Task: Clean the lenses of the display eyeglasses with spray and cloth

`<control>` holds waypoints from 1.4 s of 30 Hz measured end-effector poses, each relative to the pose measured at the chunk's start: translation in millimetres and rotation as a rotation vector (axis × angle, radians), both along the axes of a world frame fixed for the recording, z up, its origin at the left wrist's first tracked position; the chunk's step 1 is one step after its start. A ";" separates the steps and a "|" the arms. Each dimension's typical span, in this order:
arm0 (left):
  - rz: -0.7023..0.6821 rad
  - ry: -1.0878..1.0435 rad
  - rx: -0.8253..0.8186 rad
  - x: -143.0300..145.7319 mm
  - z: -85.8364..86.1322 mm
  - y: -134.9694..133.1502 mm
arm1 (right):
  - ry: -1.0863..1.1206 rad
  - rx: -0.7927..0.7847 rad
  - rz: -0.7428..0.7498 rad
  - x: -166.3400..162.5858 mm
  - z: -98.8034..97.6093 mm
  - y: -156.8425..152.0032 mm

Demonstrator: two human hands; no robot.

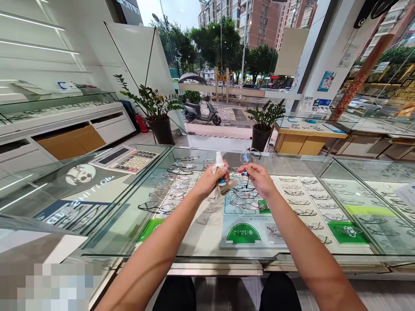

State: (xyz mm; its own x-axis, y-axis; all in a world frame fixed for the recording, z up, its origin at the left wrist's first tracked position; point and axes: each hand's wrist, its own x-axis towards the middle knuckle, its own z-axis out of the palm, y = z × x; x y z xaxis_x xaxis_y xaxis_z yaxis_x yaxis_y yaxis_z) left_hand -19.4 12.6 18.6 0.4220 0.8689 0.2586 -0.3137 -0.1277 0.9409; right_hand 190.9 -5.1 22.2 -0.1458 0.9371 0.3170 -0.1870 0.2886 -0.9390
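My left hand (209,180) is closed around a small white spray bottle (219,160), held upright with its nozzle at the top. A pale cloth (215,195) is bunched in the same hand and hangs below the fingers. To the right, my right hand (260,178) pinches a pair of eyeglasses (245,156), with one round lens turned up above the fingertips. Part of the frame is hidden by the fingers. Both hands are above a glass display counter (207,252), close together but apart. Rows of eyeglasses (157,207) lie beneath them.
A large calculator (125,159) sits on the counter at the left. Green display cards (244,233) are among the frames. Two potted plants (163,129) stand beyond the counter, before the shop window. Another display cabinet (300,140) is at the back right.
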 end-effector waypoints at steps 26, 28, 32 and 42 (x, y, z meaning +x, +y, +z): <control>0.166 0.273 0.026 -2.2 -8.0 6.8 | -0.128 -0.049 0.198 -13.9 -7.6 -7.5; 0.217 0.343 0.120 -2.1 -8.0 7.9 | -0.139 -0.048 0.223 -15.5 -7.4 -8.7; 0.246 0.406 0.226 -0.6 -6.1 9.0 | -0.155 -0.032 0.244 -16.3 -7.9 -9.8; 0.257 0.363 0.248 0.6 -5.1 5.9 | -0.178 -0.012 0.262 -15.0 -7.8 -8.4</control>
State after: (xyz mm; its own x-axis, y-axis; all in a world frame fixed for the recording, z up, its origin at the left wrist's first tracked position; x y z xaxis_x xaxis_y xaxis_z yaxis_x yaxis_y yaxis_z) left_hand -18.7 18.5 13.4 0.3039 0.8873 0.3470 0.0983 -0.3915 0.9149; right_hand 175.9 -13.5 14.4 -0.4352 0.8637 0.2542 -0.0858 0.2412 -0.9667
